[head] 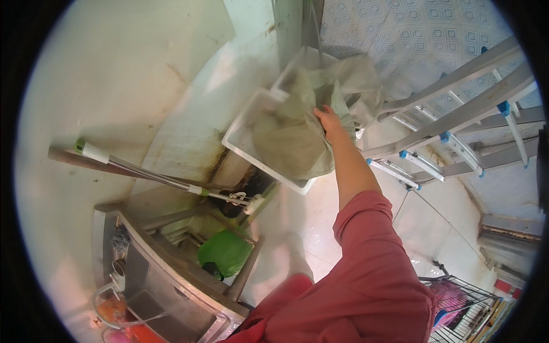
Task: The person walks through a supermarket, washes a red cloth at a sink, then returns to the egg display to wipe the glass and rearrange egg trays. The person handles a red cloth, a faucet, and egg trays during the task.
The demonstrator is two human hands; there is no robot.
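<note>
My right hand [329,122] grips the edge of a grey-green woven sack [291,141], fingers and thumb closed on the cloth-like material. The sack lies bunched over and inside a white box [261,168], possibly foam, covering much of its inside. Part of the sack spreads past the box's far right side, where it is blurred. Behind stands a second white container [288,73], partly hidden by the sack. My left hand is out of view.
An aluminium ladder [454,113] leans at the right. To the left, a long-handled mop or cleaning tool [148,171] slants against the wall. A steel sink [171,296] holds a running hose or tap. Beneath are a green plastic bag [227,252] and, lower right, a wire basket [467,287].
</note>
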